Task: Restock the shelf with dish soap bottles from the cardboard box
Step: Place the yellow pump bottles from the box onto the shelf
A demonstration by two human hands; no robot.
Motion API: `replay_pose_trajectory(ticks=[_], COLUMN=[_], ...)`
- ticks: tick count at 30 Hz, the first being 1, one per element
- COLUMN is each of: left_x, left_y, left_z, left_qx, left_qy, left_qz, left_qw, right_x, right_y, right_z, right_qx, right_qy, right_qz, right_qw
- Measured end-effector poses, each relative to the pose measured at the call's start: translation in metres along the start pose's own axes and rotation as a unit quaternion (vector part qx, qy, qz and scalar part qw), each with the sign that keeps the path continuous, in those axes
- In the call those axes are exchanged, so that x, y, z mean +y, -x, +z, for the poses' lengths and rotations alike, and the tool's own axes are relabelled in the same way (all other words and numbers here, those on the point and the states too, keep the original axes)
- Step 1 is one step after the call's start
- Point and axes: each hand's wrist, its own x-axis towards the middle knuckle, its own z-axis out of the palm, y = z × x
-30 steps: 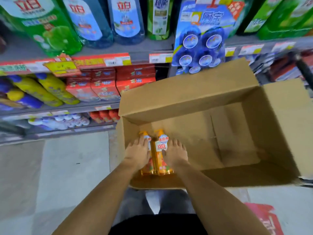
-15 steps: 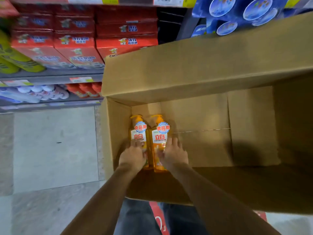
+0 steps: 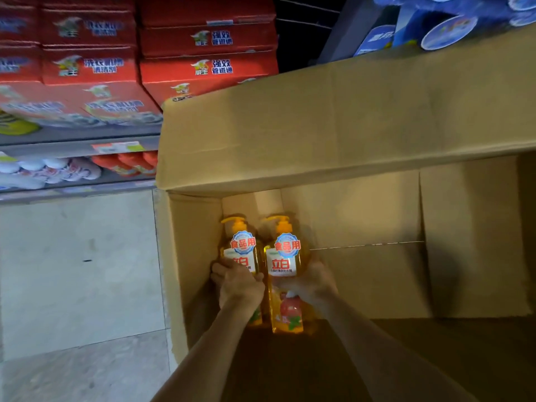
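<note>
Two orange dish soap bottles with pump tops stand side by side in the left corner of a large open cardboard box. My left hand is wrapped around the middle of the left bottle. My right hand grips the right bottle from its right side. The lower part of the left bottle is hidden behind my left hand and wrist. The other end of the box floor is bare cardboard.
Stacked red product boxes fill the shelf behind the box at the upper left. A lower shelf holds white and red bottles. Blue packs hang at the upper right. Grey tiled floor lies left of the box.
The view has dropped closer to the box. Both hands slid from the bottle tops down to their bodies and closed around them.
</note>
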Motion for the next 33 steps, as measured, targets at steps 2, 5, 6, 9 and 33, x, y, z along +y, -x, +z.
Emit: replay_pose_trajectory(ticks=[2, 5, 6, 9, 33], left_x=[0.002, 0.009, 0.011, 0.007, 0.006], left_y=[0.003, 0.005, 0.004, -0.006, 0.064], left_z=[0.001, 0.003, 0.003, 0.004, -0.042], left_qx=[0.007, 0.006, -0.008, -0.079, -0.030], left_qy=[0.018, 0.101, 0.147, 0.272, 0.219], left_qz=[-0.001, -0.025, -0.039, -0.068, 0.125], left_qw=[1.000, 0.995, 0.988, 0.957, 0.967], right_x=[0.004, 0.011, 0.020, 0.039, 0.054], right_y=[-0.001, 0.006, 0.005, 0.010, 0.082], right_z=[-0.006, -0.021, -0.026, -0.047, -0.118], right_qx=[0.002, 0.012, 0.016, 0.021, -0.034], right_qy=[-0.031, -0.127, -0.147, -0.152, -0.207], right_qz=[0.008, 0.006, -0.001, -0.039, -0.119], right_qw=[0.999, 0.992, 0.989, 0.987, 0.971])
